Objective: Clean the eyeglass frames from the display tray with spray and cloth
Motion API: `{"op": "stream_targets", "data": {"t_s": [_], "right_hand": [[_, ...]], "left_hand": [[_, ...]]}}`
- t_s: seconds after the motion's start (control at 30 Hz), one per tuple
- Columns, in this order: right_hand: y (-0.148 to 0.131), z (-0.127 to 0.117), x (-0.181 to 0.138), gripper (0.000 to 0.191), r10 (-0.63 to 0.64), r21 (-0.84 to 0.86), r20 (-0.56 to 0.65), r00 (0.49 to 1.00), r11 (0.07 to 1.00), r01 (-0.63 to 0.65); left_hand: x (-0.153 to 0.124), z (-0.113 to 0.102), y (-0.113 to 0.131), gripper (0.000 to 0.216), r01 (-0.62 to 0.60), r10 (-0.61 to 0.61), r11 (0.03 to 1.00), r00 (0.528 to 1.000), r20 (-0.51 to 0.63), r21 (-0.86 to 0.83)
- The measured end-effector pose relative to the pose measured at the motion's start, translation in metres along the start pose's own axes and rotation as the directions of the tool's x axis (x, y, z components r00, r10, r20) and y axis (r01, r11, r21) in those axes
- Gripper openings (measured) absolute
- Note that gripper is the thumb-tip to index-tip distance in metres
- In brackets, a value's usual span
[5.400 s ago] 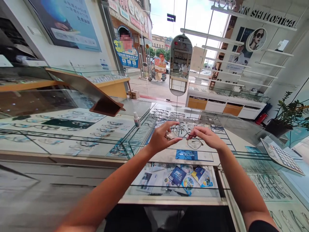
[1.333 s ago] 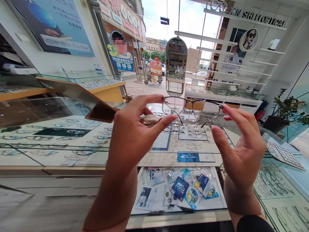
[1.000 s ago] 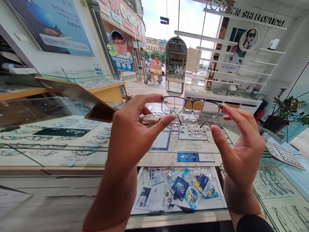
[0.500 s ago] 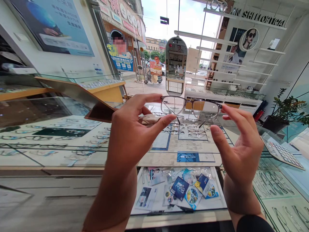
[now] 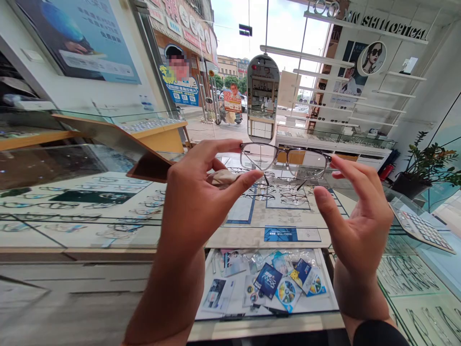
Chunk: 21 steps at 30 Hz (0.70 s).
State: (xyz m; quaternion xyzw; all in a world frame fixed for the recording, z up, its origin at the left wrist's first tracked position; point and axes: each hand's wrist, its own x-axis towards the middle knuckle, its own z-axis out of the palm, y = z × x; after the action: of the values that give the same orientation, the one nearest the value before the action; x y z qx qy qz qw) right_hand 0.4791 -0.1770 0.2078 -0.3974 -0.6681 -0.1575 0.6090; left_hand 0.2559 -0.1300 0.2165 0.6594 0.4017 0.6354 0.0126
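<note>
Opens at twelve o'clock through a tall glass window [image 5: 234,48] onto a daylit street [image 5: 200,129], then takes in an oval mirror [image 5: 262,98] at one, white shelves [image 5: 394,94] at two, a potted plant [image 5: 430,161] at three, a glass-topped surface [image 5: 230,236] at six, grey floor [image 5: 90,293] at eight and a white wall [image 5: 111,97] with a blue poster [image 5: 74,43] at ten.

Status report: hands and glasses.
Left hand: holding cloth, one end of glasses. Right hand: at other end, thumb apart. Display frames below. No obstruction seen.

Left hand [image 5: 196,192] and right hand [image 5: 363,216] aloft, thumbs [image 5: 252,179] below fingers [image 5: 230,146].
</note>
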Motion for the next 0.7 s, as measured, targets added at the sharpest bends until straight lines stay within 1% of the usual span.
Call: {"op": "stream_targets", "data": {"t_s": [0.7], "right_hand": [[0.0011,0.0014,0.0005,0.039,0.002,0.004,0.003,1.000,1.000,-0.002]], "left_hand": [[0.0002,0.0014,-0.0011,0.044,-0.009,0.009,1.000,1.000,-0.009,0.004]]}}
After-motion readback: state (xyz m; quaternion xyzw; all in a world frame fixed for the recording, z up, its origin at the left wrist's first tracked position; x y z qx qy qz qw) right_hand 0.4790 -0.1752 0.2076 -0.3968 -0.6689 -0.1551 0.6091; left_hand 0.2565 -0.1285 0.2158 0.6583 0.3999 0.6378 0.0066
